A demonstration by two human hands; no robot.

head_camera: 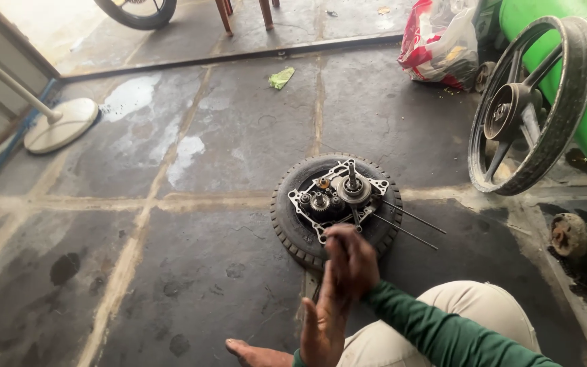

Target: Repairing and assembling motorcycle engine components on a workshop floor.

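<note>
A: One package only, a red-and-white plastic bag [437, 42] at approx 1 o'clock, slumped on the floor beside the green cylinder [582, 81]. Print on it is too small to make out. Also a crumpled green scrap [281, 77] at 12 o'clock, on the wet stone floor [191, 224].

B: Hands?

A: Both bare, pressed together, palm to palm, at 6 o'clock. Left hand [321, 323] lower, fingers spread; right hand [352, 261] over it, green sleeve behind. Holding nothing that I can see; anything between the palms would be hidden.

B: And the engine part?

A: Crankcase half [338, 194] w/ gears and a shaft, lying flat on a small tyre [293, 228] at centre, just past the right hand's fingertips. Can't tell if they touch the tyre's near edge. Two long studs [412, 224] stick out toward 4 o'clock.

B: Anything cut off?

A: Plenty. Alloy wheel [531, 109] at 2 o'clock leans on the cylinder, which runs out of frame. Rusty hub [569, 234] at 3 o'clock, partly hidden. Fan base [60, 124] at 10 o'clock, its pole cut by the edge. Bike wheel [137, 12] and chair legs at the top are clipped. Dark object at the left edge, unclear.
</note>
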